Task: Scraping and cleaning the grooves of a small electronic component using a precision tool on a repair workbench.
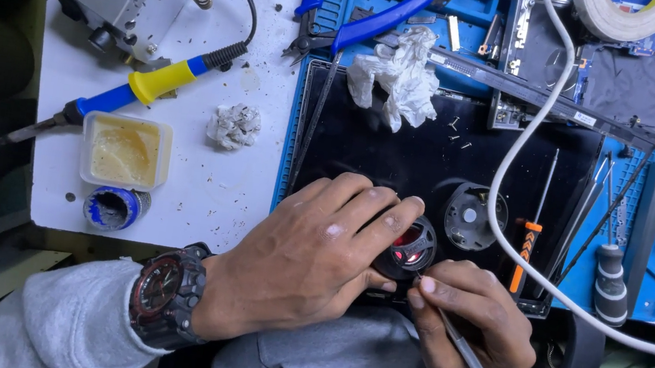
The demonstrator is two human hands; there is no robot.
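Head view: we note left hand (310, 249), grip pressed around small round black fan part (410, 250) with red centre, on black panel (400, 147) at worktop (201, 184) front edge | right hand (469, 325), grip pinching thin metal tool (462, 349), tip at part | grey fan housing (468, 217) just beside.

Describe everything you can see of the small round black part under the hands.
The round black part is a small disc-shaped piece, apparently plastic, with a ring-like rim and a red glow or red piece at its centre. It lies flat on the dark panel, just left of a similar grey round housing. The left hand covers its left side, fingers pressing its rim. The right hand holds a thin tool whose tip meets its lower right edge. Most of it is hidden.
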